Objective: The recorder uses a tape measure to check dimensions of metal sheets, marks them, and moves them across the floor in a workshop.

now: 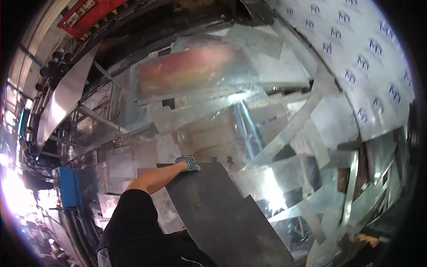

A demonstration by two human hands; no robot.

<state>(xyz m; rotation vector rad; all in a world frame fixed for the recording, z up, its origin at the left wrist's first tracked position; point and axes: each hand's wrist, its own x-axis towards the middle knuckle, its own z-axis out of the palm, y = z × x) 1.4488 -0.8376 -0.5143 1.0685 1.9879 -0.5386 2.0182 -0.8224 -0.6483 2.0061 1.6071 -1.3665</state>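
My left hand [189, 163], in a knitted work glove, reaches forward and grips the far top edge of a large dark metal sheet [222, 213]. The sheet leans up toward me, its lower part running out of the bottom of the picture. My bare forearm and black sleeve [131, 213] come in from the lower left. My right hand does not show anywhere in the picture.
Several shiny galvanised sheet offcuts [284, 133] lie piled in overlapping layers ahead and to the right. A big sheet with a printed film [356, 66] leans at the upper right. A blue box [69, 187] and metal racking [89, 115] stand on the left.
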